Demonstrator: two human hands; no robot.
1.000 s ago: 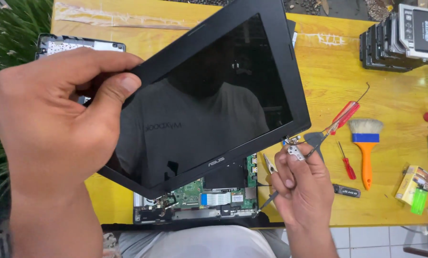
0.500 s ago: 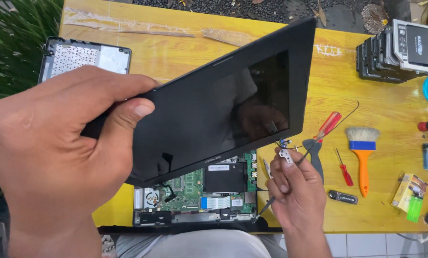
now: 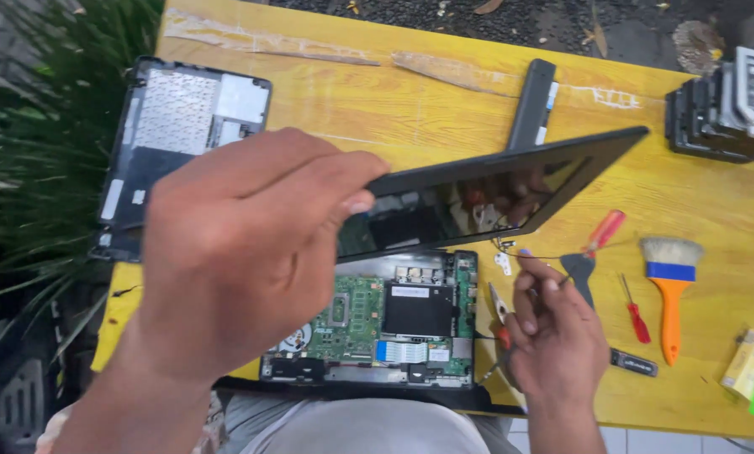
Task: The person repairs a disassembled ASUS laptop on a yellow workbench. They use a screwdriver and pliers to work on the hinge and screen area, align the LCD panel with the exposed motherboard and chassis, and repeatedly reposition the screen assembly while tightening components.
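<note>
Black screen panel: the laptop screen point(image 3: 486, 202) hangs tilted, nearly edge-on, above the opened laptop base point(image 3: 377, 319), one corner out over the yellow table point(image 3: 444, 109).
Left hand: the left hand point(image 3: 242, 252) is clamped on the panel's near edge, thumb on top and fingers beneath, carrying its whole weight.
Right hand: the right hand point(image 3: 553, 328) is closed around small pliers or cutters with red handles point(image 3: 501, 324) (the exact tool is hard to tell), fingertips beside a small metal hinge piece point(image 3: 503, 261) and a thin wire point(image 3: 532, 252) at the panel's lower corner.
Doing it well: the panel is best kept level and close to the base, in my judgement, so the wire stays slack; a firmer grip near the middle of the edge would curb twisting.
Risk: a sharp lift could strain the wire or knock the green circuit board point(image 3: 351, 315).
Nearby: a keyboard cover point(image 3: 183, 126) at upper left, a red screwdriver point(image 3: 600, 235), a smaller red screwdriver point(image 3: 635, 309), an orange-handled brush point(image 3: 669, 286) and a stack of drives point(image 3: 730, 109) at far right.
</note>
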